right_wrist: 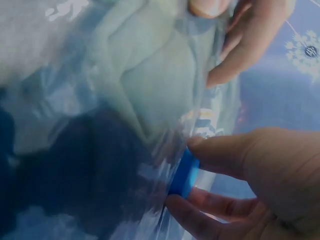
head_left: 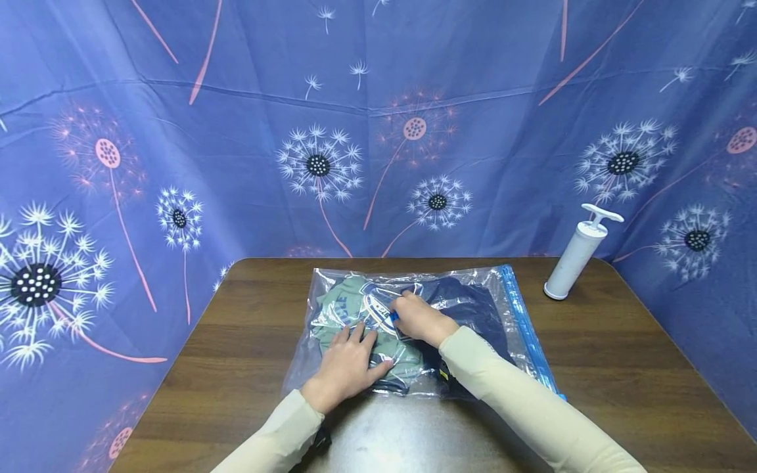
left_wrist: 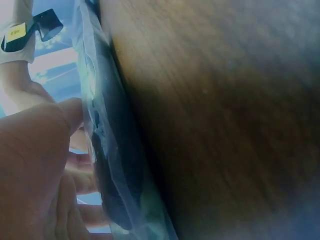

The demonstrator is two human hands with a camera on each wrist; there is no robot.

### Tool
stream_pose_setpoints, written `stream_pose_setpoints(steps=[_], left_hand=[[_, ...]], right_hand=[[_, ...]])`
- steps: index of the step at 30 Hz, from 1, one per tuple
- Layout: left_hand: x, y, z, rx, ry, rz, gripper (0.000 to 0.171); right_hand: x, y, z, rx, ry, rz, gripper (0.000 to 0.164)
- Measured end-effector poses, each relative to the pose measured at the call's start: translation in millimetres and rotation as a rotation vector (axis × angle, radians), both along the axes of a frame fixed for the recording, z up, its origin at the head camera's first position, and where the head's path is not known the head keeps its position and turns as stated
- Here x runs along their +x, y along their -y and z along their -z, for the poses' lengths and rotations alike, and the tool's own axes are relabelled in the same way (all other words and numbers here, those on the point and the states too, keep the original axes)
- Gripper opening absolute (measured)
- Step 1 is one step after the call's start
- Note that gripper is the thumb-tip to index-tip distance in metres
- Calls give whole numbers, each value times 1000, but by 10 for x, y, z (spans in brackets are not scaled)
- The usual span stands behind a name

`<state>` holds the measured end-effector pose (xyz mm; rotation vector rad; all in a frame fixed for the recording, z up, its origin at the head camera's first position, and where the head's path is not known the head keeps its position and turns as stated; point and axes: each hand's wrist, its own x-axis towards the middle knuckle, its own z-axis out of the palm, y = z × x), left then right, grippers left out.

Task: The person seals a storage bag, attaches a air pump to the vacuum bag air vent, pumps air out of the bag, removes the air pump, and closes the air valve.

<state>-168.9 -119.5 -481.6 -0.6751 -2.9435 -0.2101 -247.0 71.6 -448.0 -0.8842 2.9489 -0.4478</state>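
Observation:
A clear plastic storage bag (head_left: pixel 298 368) lies flat on the table, with a folded green printed garment (head_left: pixel 337 299) and a dark navy garment (head_left: pixel 473 305) inside. Its blue zip edge (head_left: pixel 527 332) runs down the right side. My right hand (head_left: pixel 421 320) pinches a small blue cap (right_wrist: pixel 185 172) on the top face of the bag between thumb and fingers. My left hand (head_left: pixel 347 369) rests on the bag over the green garment, its fingers spread. In the left wrist view that hand (left_wrist: pixel 35 165) presses the bag's near edge region, seen side-on.
A white hand pump (head_left: pixel 573 259) with a T-shaped handle stands upright at the table's back right. The brown wooden table (head_left: pixel 236 341) meets a blue dandelion-patterned cloth (head_left: pixel 378 164) behind it. Both forearms reach in from the near edge.

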Motion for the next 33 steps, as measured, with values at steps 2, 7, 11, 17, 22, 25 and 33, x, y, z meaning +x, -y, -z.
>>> stream_pose_setpoints(steps=[2, 7, 11, 17, 22, 25, 33], left_hand=[[-2, -3, -4, 3, 1, -1, 76], [-3, -2, -6, 9, 9, -5, 76], [-1, 2, -1, 17, 9, 8, 75], [-9, 0, 12, 27, 5, 22, 74], [-9, 7, 11, 39, 15, 22, 74], [-8, 10, 4, 48, 22, 22, 74], [-16, 16, -7, 61, 14, 34, 74]], right_hand=[[-2, 9, 9, -3, -23, 6, 15], [-4, 20, 23, -29, -61, 13, 8], [-18, 25, 49, -3, -89, -16, 8], [-36, -8, 46, 9, -124, -73, 7], [-52, -39, 9, 21, -113, -122, 12], [-85, -55, 5, 27, -91, -155, 16], [-122, -91, -20, 41, -12, -190, 19]])
